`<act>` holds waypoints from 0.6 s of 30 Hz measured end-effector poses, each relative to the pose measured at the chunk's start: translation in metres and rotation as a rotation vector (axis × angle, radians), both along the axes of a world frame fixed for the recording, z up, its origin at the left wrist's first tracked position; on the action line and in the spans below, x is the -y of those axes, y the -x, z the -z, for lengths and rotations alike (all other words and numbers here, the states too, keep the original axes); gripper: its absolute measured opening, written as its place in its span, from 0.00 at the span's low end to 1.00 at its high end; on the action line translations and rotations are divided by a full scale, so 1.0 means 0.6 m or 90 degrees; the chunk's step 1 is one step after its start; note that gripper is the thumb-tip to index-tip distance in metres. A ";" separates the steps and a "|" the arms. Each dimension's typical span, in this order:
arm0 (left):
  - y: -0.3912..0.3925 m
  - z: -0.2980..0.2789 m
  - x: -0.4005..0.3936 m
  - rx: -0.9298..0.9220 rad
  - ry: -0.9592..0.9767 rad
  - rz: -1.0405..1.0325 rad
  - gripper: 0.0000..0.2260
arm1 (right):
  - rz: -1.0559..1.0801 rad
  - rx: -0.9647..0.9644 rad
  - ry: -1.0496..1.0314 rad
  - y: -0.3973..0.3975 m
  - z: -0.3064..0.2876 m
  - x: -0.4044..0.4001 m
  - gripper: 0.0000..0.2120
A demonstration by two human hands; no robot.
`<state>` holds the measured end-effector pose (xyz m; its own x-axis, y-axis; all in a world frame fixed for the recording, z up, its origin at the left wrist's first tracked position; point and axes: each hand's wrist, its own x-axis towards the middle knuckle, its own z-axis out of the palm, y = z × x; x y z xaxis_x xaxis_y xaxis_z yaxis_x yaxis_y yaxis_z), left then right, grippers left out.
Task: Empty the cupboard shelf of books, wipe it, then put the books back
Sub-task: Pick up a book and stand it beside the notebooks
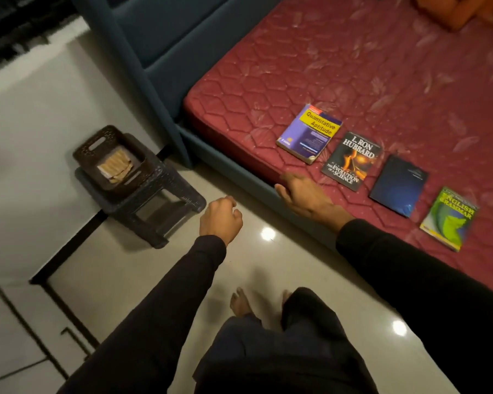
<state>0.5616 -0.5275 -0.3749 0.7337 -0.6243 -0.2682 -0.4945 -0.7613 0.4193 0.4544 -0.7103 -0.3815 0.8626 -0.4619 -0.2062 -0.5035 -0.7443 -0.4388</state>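
Observation:
Several books lie flat in a row on the red mattress (353, 66): a purple and yellow aptitude book (309, 133), a black Hubbard paperback (352, 162), a dark blue book (399, 184) and a green grammar book (448, 218). My right hand (302, 193) hovers at the mattress edge, just left of the black paperback, fingers relaxed and holding nothing. Over the floor my left hand (221, 217) hangs with loosely curled fingers, also empty. The cupboard shelf is out of view.
A dark plastic stool (154, 206) stands by the wall at left, carrying a brown basket (93, 145) with a tan item inside. The blue bed frame (160, 52) rises behind it. Glossy floor tiles (268, 268) lie below, with my bare feet there.

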 end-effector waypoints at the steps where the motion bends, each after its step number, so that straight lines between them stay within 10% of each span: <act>1: -0.004 0.003 0.019 -0.002 0.000 0.021 0.11 | 0.021 -0.005 -0.002 0.005 0.004 0.012 0.15; 18: -0.012 0.083 0.370 -0.111 -0.084 0.133 0.12 | 0.180 -0.056 -0.107 0.007 0.096 0.289 0.13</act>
<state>0.5686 -0.7498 -0.4245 0.5290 -0.7081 -0.4677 -0.5759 -0.7043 0.4150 0.4501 -0.8834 -0.4389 0.6808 -0.6329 -0.3687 -0.7210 -0.4907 -0.4892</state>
